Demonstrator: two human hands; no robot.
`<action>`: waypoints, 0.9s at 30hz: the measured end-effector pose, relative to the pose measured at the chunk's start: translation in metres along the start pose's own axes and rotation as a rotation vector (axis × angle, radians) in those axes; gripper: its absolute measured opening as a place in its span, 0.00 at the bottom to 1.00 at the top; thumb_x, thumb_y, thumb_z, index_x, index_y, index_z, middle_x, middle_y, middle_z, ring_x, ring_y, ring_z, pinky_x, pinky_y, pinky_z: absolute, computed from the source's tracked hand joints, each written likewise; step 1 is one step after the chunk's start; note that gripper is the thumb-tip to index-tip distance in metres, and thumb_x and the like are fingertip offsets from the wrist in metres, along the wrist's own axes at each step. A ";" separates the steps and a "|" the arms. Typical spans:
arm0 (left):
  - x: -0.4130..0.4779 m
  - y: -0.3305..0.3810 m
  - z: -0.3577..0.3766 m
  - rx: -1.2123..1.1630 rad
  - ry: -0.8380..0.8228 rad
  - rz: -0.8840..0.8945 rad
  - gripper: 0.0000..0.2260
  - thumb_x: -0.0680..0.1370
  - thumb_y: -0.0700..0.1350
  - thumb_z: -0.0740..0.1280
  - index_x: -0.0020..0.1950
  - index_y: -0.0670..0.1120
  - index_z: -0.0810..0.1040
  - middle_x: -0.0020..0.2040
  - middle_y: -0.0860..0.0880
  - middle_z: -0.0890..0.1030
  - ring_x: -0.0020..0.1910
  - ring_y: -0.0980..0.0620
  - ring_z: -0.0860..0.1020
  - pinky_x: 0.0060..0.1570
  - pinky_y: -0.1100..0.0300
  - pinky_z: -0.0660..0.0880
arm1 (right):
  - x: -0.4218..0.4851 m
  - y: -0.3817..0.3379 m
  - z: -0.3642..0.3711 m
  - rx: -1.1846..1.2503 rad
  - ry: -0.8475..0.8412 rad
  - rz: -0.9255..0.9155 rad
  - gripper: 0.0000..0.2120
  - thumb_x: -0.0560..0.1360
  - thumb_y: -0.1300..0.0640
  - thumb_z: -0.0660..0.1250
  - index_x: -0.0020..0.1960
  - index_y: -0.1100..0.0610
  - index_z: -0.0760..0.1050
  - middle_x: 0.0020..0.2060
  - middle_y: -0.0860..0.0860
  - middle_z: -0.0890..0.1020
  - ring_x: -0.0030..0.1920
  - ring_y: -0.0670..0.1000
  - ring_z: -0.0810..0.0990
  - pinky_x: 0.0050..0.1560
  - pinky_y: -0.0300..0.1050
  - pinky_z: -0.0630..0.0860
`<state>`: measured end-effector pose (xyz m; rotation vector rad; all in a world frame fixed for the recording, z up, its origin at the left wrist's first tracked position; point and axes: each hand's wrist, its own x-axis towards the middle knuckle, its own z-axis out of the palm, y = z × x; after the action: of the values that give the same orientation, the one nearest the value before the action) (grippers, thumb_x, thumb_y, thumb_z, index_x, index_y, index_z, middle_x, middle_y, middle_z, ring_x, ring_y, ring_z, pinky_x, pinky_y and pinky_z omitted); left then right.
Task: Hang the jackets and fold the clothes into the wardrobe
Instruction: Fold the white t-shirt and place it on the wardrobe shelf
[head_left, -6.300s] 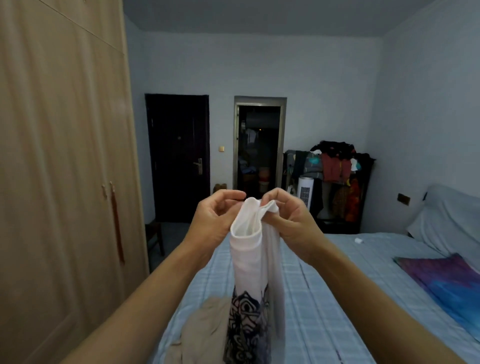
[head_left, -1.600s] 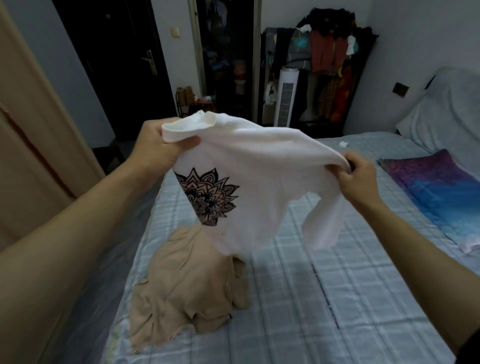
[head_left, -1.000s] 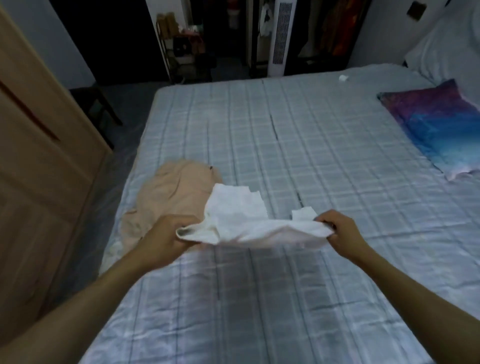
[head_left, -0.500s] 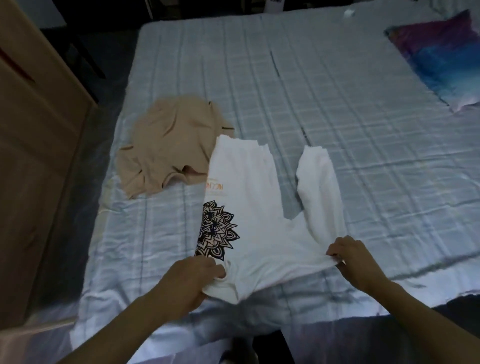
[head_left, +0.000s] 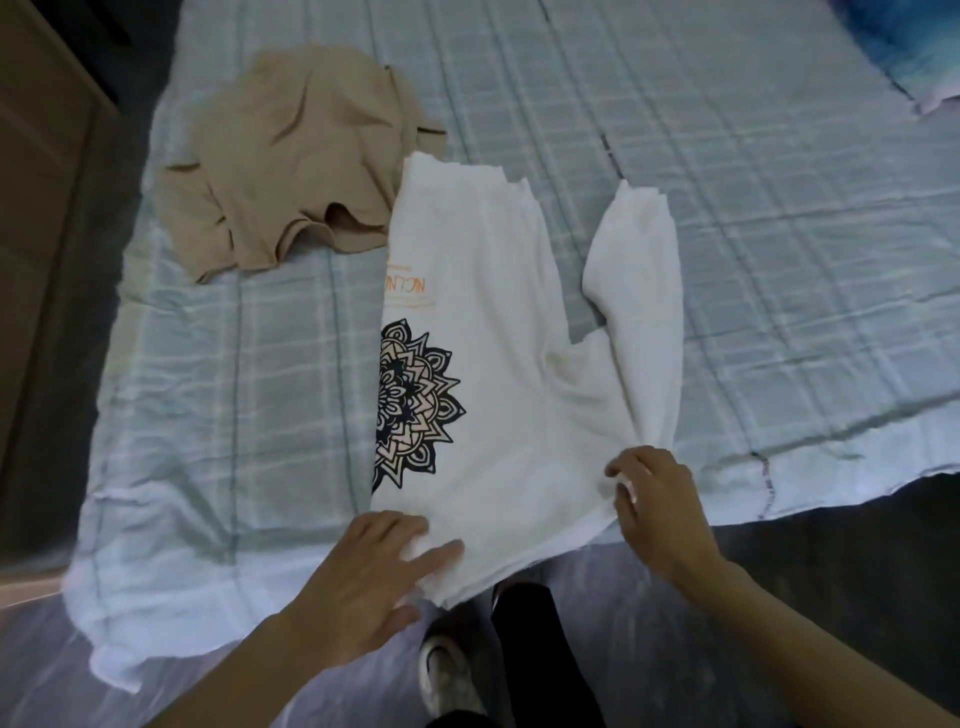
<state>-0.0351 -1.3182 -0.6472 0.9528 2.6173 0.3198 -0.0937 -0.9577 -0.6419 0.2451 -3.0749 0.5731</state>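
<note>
A white shirt (head_left: 498, 322) with a black mandala print lies on the bed (head_left: 727, 208), folded in half lengthwise, its sleeve stretched out to the right. The near end hangs a little over the bed's edge. My left hand (head_left: 363, 582) rests flat on that near end with fingers spread. My right hand (head_left: 654, 504) pinches the fabric at the shoulder, where the sleeve begins. A crumpled beige garment (head_left: 291, 156) lies farther away to the left, touching the shirt's far corner.
The wooden wardrobe (head_left: 36, 208) stands shut along the left edge, with a narrow strip of floor between it and the bed. A blue and purple cloth (head_left: 924, 47) lies at the far right corner. My leg and shoe (head_left: 447, 675) are below the bed's edge.
The shirt was held up, then lowered and spread on the bed. In the last half second my left hand loosened from a grip to a flat palm; the view moved closer.
</note>
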 end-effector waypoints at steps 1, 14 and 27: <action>0.001 0.002 -0.002 0.004 0.011 0.029 0.25 0.75 0.65 0.62 0.71 0.61 0.70 0.65 0.49 0.74 0.62 0.48 0.72 0.62 0.52 0.64 | 0.001 -0.012 0.004 0.026 0.000 -0.050 0.08 0.72 0.60 0.66 0.51 0.55 0.79 0.50 0.53 0.80 0.51 0.56 0.78 0.51 0.52 0.74; 0.060 -0.008 -0.020 -0.385 0.255 -0.329 0.27 0.77 0.68 0.50 0.65 0.55 0.77 0.60 0.60 0.75 0.60 0.59 0.72 0.61 0.63 0.70 | 0.020 -0.048 0.036 -0.036 -0.437 -0.080 0.38 0.76 0.29 0.48 0.79 0.48 0.50 0.80 0.51 0.47 0.79 0.55 0.47 0.76 0.51 0.49; 0.211 -0.020 -0.069 -0.407 0.332 -0.364 0.26 0.76 0.63 0.51 0.62 0.52 0.78 0.60 0.56 0.76 0.62 0.55 0.71 0.62 0.62 0.64 | 0.139 0.033 -0.002 0.187 -0.123 0.267 0.27 0.80 0.48 0.62 0.77 0.51 0.60 0.77 0.49 0.62 0.76 0.51 0.59 0.75 0.49 0.55</action>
<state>-0.2251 -1.2012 -0.6397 0.3010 2.7799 0.9345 -0.2361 -0.9478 -0.6468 -0.1391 -3.1969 0.8890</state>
